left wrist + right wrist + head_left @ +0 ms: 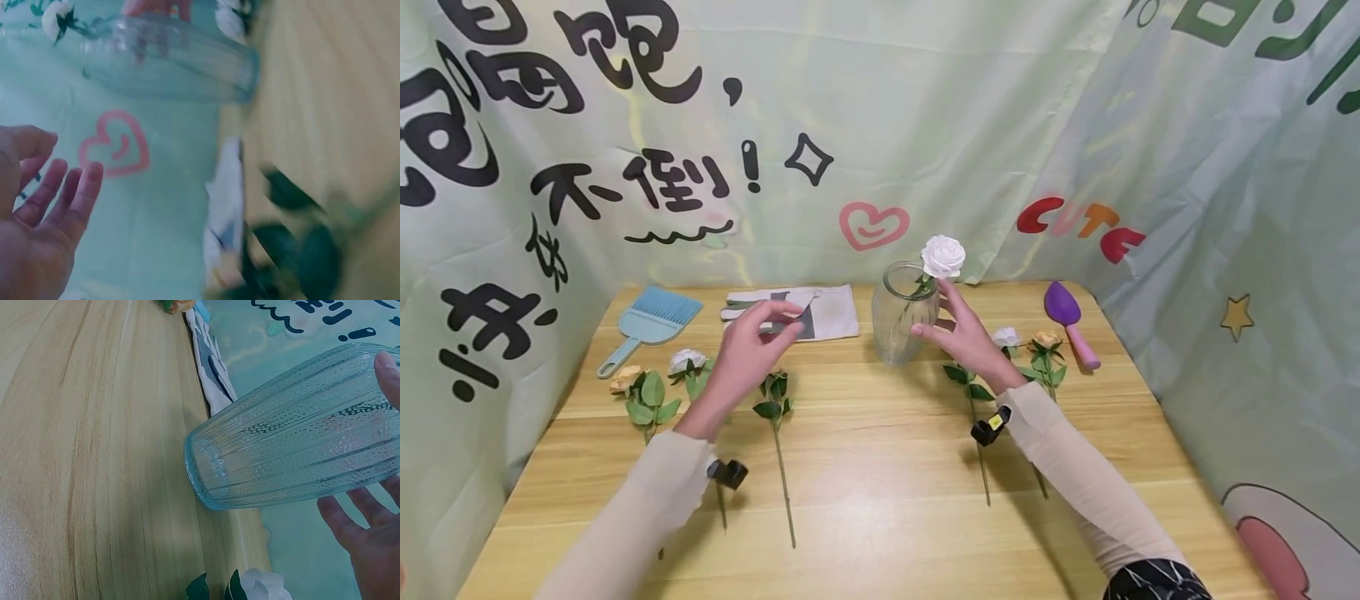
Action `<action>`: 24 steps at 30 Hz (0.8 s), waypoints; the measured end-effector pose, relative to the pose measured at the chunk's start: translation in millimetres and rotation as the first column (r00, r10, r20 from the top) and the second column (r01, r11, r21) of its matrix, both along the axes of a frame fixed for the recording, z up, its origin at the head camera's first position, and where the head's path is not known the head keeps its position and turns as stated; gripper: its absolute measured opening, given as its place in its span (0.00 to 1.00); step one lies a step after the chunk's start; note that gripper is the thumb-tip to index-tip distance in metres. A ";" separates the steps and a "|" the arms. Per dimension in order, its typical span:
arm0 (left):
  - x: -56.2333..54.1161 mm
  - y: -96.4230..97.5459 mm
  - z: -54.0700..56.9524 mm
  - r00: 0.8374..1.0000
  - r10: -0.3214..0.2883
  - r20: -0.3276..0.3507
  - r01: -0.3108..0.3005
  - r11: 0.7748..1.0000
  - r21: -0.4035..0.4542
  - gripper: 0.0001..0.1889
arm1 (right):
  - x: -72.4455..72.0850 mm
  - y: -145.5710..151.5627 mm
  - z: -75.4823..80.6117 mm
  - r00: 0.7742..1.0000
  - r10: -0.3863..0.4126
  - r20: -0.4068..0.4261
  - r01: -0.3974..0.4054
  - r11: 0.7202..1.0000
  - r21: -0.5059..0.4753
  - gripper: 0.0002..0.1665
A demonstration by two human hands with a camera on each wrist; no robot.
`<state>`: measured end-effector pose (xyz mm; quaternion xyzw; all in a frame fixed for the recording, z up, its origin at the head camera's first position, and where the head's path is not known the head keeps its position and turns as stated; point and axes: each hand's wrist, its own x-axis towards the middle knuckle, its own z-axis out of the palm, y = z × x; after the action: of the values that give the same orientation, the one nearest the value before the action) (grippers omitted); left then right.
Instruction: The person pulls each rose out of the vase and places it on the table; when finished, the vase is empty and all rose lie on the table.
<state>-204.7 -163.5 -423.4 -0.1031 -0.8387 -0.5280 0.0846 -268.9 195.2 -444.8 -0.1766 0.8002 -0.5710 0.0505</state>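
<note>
A clear ribbed glass vase (893, 329) stands upright at the back of the table. One white rose (943, 256) leans out over its right rim, its stem inside the glass. My right hand (964, 332) grips the vase from the right; in the right wrist view the thumb lies along one side of the glass vase (294, 437) and the fingers along the other. Left of the vase, my left hand (752, 350) hovers over the table, fingers loosely bent and holding nothing. Below it lies a leafy rose stem (781, 467), its bloom hidden behind the hand.
White-and-grey gloves (838, 312) lie behind my left hand. At left are a blue dustpan (655, 317), an orange rose (625, 379) and a white rose (687, 360). At right lie another white rose (1006, 337), an orange rose (1045, 340) and a purple-and-pink trowel (1063, 304). A printed curtain (970, 125) hangs behind.
</note>
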 end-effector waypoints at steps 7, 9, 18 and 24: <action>-29.0 53.2 23.4 0.976 -0.163 -0.146 0.177 0.980 0.088 0.13 | -0.5 1.3 -0.2 1.000 0.002 -0.011 -0.002 1.000 -0.011 0.58; -35.7 66.5 28.3 0.964 -0.202 -0.172 0.219 0.972 0.082 0.13 | -0.3 1.3 -0.4 1.000 0.005 -0.012 -0.005 1.000 -0.011 0.58; -54.2 109.0 44.6 0.930 -0.287 -0.229 0.291 0.957 -0.017 0.12 | -0.8 1.7 -0.6 1.000 0.004 -0.010 -0.004 1.000 0.002 0.58; -59.7 129.6 47.4 0.929 -0.306 -0.210 0.295 0.952 -0.084 0.14 | -1.7 1.3 -1.6 0.999 0.021 -0.027 -0.021 1.000 -0.009 0.55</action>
<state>-264.5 -33.9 -376.0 -0.2901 -0.8116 -0.4985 0.0927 -270.6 196.6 -446.3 -0.1929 0.7961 -0.5718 0.0450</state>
